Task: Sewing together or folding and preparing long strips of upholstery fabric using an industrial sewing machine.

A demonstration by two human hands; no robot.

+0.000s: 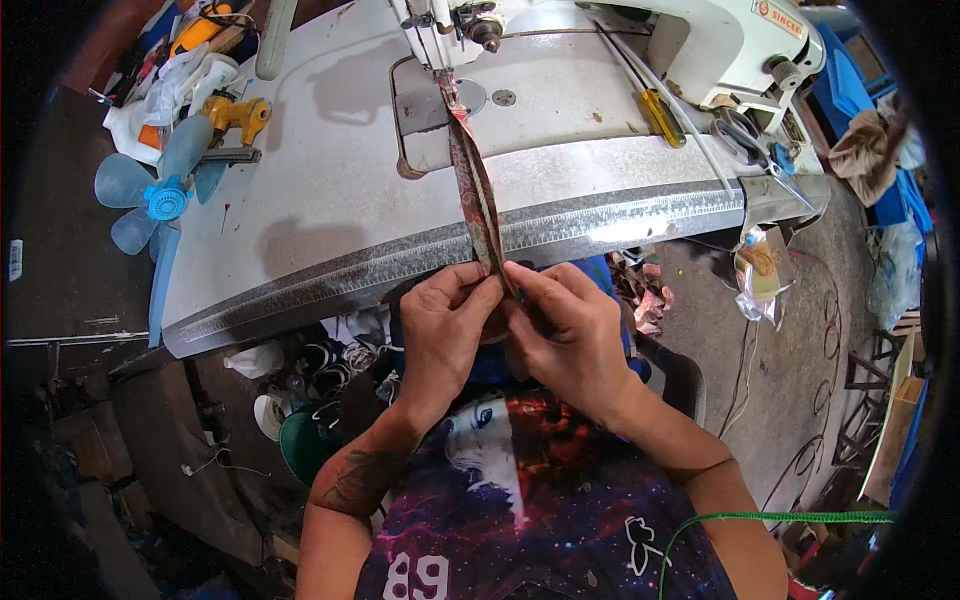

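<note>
**Left hand (pixel 440 325) and right hand (pixel 570 325) are pinching a cloth strip (pixel 474 190) at the table's edge**

Nearest, at six o'clock, the person is wearing a dark, colourful shirt (pixel 590 500). Just beyond it, both hands are working close together. The left thumb and fingers are closing on the near end of the strip; the right thumb and forefinger are gripping it just beside them (the right hand's other fingers are curling under, partly hidden).

From the hands, the strip is running away between eleven and twelve o'clock. It is crossing a ruler (pixel 345 278) along the front of the white table (pixel 330 205), and its far end is lying under the foot of a sewing machine (pixel 690 50). The reddish, patterned cloth is showing a dark edge along its right side.

At three o'clock, a clear plastic bag (pixel 760 280) is hanging by the table. Farther off, between nine and ten, blue fan blades (pixel 168 200) are resting at the table's left side. Scissors (pixel 742 140) are lying at two o'clock, and a yellow-handled screwdriver (pixel 660 117) is lying near one, before the machine's body.
</note>
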